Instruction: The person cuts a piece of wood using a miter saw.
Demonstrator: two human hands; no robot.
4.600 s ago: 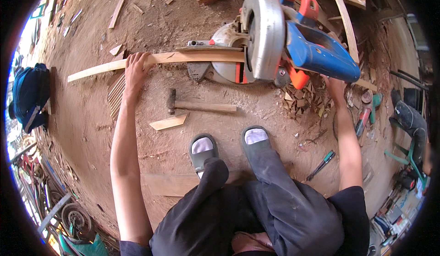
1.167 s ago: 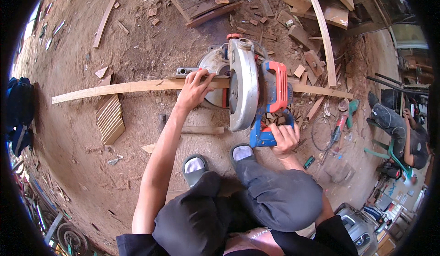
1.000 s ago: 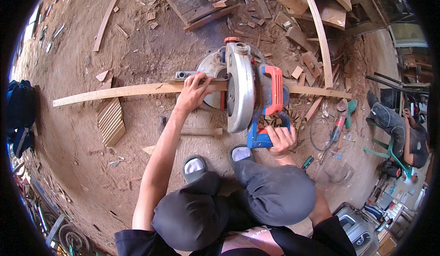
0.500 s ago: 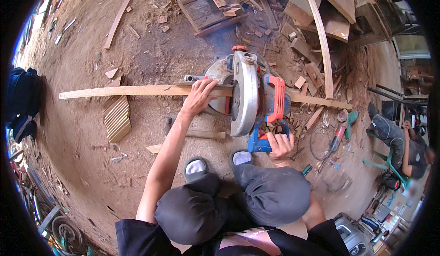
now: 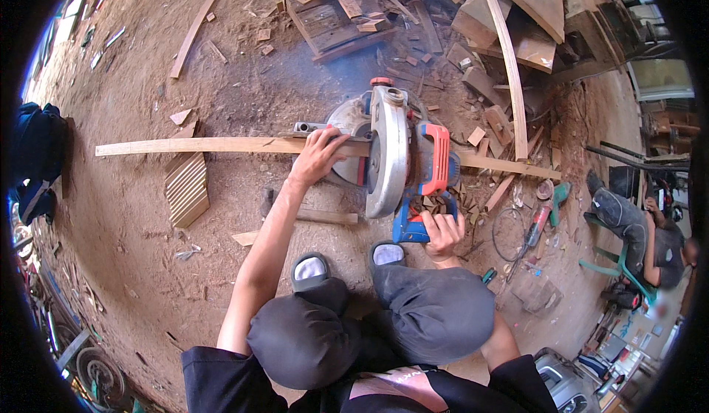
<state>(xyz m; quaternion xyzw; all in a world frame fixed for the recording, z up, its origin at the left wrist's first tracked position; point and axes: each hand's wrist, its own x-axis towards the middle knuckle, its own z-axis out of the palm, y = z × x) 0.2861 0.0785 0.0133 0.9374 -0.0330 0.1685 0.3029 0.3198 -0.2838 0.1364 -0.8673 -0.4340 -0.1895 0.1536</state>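
A miter saw (image 5: pixel 387 147) with a grey blade guard, an orange carry grip and a blue handle stands on the ground ahead of my feet. A long wooden strip (image 5: pixel 214 145) lies across its base and passes under the guard, sticking out on both sides. My left hand (image 5: pixel 319 156) is closed over the strip, against the metal fence left of the blade. My right hand (image 5: pixel 443 234) wraps round the blue saw handle (image 5: pixel 411 224), which is lowered. The guard hides the blade's contact with the wood, so I cannot tell how deep it is.
A ridged wood block (image 5: pixel 189 191) sits under the strip's left part. A hammer (image 5: pixel 310 213) lies before my feet. Offcuts and boards (image 5: pixel 509 21) pile up beyond the saw. An angle grinder (image 5: pixel 538 224) lies to the right, near a seated person (image 5: pixel 628 217).
Bluish haze beyond the saw has thickened. The saw and my right hand appear slightly further left in the picture; both hands keep their holds.
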